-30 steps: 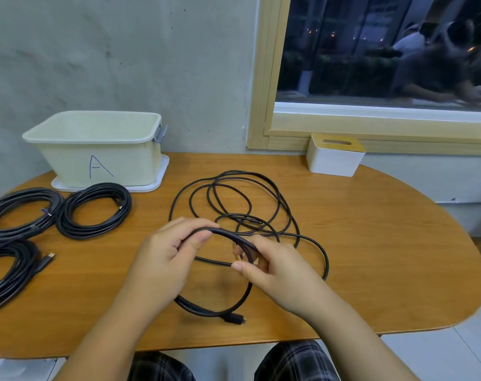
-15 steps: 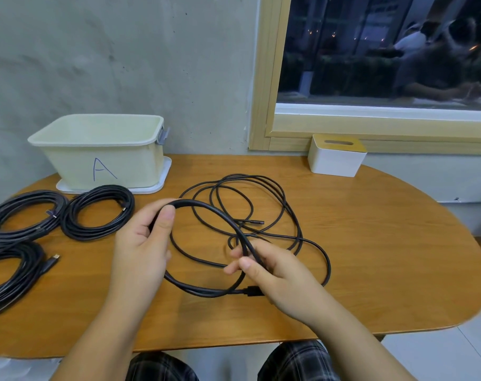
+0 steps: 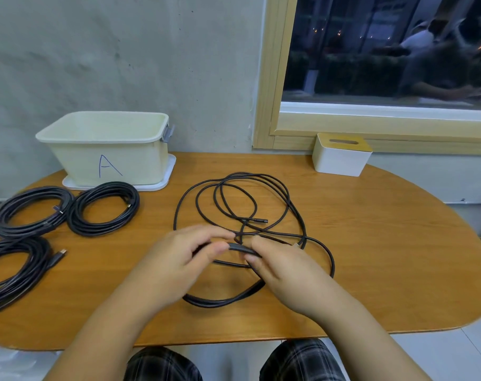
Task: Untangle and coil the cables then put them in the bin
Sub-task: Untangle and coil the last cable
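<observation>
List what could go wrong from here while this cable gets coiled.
1. The loose cable crosses itself several times beyond the hands; pulling it in could tighten a knot.
2. Left hand and right hand hold only a short bundle; a loop could spring free.
3. Its free plug might catch under a strand.

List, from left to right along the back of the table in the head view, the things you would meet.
Coiled cables → bin marked A → loose tangled cable → white box with slotted wooden lid.
</observation>
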Motion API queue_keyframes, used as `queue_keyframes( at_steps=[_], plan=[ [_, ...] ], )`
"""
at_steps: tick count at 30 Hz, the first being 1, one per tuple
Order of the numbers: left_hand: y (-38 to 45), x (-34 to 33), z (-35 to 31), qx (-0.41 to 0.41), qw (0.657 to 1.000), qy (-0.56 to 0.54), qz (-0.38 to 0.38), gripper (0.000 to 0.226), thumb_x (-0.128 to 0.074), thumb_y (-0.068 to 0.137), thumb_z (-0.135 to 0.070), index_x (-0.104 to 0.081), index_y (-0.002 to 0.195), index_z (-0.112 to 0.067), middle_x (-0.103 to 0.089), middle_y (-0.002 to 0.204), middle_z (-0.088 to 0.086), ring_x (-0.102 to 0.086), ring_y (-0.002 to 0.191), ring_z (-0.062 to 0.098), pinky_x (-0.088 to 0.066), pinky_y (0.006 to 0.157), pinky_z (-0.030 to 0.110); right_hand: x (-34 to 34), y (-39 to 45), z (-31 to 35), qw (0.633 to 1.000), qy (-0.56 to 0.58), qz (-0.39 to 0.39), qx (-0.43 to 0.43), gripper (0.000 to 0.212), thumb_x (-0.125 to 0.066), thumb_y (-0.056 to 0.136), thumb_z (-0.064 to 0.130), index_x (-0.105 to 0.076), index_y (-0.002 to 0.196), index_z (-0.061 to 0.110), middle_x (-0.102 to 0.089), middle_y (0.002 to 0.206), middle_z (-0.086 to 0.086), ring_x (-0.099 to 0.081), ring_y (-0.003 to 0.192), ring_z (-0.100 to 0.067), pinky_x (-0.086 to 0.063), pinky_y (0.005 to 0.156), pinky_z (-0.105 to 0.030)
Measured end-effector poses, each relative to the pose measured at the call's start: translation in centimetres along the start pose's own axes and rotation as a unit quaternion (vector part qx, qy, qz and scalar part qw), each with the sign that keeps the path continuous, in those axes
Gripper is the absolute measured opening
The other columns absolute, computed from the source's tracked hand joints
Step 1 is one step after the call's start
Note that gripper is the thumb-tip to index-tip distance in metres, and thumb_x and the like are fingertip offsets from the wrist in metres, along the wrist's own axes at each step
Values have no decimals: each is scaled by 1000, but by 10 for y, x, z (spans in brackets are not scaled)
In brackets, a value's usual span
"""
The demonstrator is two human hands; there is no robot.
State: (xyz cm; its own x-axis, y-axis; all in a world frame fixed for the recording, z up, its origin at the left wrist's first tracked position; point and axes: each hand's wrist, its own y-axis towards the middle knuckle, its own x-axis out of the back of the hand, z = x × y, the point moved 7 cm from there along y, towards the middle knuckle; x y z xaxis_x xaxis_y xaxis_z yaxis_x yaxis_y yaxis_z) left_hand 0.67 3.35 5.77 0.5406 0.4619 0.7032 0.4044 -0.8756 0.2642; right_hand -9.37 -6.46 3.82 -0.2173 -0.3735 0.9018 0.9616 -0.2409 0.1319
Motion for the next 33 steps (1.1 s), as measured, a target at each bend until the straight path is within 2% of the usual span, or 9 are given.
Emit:
queue_keyframes(
  at_steps=[6,9,14,22,23,24,25,29,33],
  plan=[
    [3,-4,-11,-53,998,13,-8,30,-42,83,-55,-55,109,-56,-54,83,-36,-52,78,-11,-37,64,8,7,-1,0,998,28,-44,31,42,-32,91,56,-50,122,32,-48,106,15,-52,92,-5,-48,75,-26],
    [-2,13,-2,-58,996,30,-57,30,-37,79,-64,-60,98,-62,-55,76,-16,-53,71,5,-36,53,17,22,-5,-16,997,16,-69,-6,41,-37,88,57,-55,114,30,-45,97,21,-49,87,1,-43,72,-16],
    [-12,46,2,-58,982,60,-170,27,-44,85,-51,-61,106,-45,-49,71,-19,-49,65,2,-35,54,13,36,-11,-33,993,20,-113,-25,35,-26,92,62,-50,91,37,-46,80,23,-47,80,6,-34,66,-12],
    [-13,42,-8,32,949,-158,-272,20,-50,88,-31,-68,96,-35,-61,77,0,-59,70,7,-39,72,5,18,-10,-23,984,137,-90,-71,27,-32,100,33,-49,121,39,-55,94,28,-52,86,9,-39,75,-13],
    [-12,40,-6,44,940,-195,-276,23,-48,86,-36,-70,94,-36,-58,71,4,-57,60,12,-29,61,7,17,-10,-23,981,157,-88,-79,30,-32,101,31,-47,125,38,-56,91,28,-53,84,8,-41,76,-14],
    [-12,37,-3,55,931,-229,-278,25,-47,84,-42,-71,92,-40,-38,89,-14,-47,50,20,-17,63,17,17,-10,-22,977,179,-84,-85,31,-32,101,30,-47,127,38,-58,85,26,-56,81,5,-43,76,-15],
    [-11,34,1,65,922,-260,-279,26,-47,84,-46,-73,89,-44,-23,62,-11,-30,43,14,-21,54,20,17,-9,-20,970,210,-79,-90,31,-31,102,28,-49,125,36,-60,82,24,-57,75,2,-45,73,-15],
    [-6,27,9,79,897,-337,-275,28,-48,83,-49,-73,91,-42,-22,52,2,-21,46,12,-18,42,21,16,-6,-13,923,365,-93,-78,30,-31,103,19,-55,115,31,-69,100,11,-52,54,-10,-44,58,-22],
    [-4,26,17,79,901,-329,-272,31,-46,84,-47,-72,96,-33,-26,50,0,-23,43,11,-21,40,20,15,-6,-13,917,365,-144,-68,26,-32,101,26,-54,115,31,-64,82,4,-43,53,-7,-38,60,-23]
  ],
)
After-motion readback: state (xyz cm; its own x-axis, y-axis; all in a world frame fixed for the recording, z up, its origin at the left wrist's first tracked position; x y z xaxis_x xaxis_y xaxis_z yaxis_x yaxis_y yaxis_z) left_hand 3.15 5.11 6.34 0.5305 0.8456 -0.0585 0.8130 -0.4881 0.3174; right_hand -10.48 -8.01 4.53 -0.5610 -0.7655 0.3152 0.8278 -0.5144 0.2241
